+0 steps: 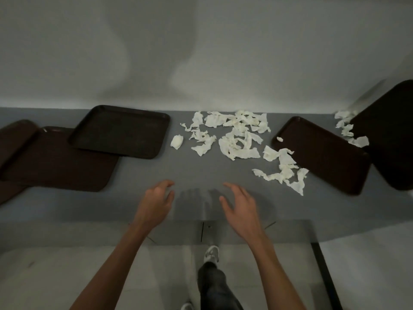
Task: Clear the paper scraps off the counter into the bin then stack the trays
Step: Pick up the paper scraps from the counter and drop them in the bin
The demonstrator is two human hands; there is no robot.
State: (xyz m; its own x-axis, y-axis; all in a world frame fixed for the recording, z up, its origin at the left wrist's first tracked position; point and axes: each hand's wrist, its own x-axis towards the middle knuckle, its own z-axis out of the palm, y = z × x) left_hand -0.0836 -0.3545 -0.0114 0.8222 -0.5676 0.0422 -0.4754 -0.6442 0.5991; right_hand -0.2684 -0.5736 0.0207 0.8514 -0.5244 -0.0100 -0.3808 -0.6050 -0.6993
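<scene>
White torn paper scraps lie scattered over the grey counter, mostly at the middle back. More scraps trail onto a dark brown tray at the right, and a few scraps sit by a further tray at the far right. On the left, a dark tray rests partly on a larger brown tray. My left hand and my right hand hover over the counter's front, fingers spread, holding nothing. No bin is in view.
Another brown tray pokes in at the far left edge. A pale wall backs the counter. Below the counter front are cabinet doors, the floor, and my leg and shoe.
</scene>
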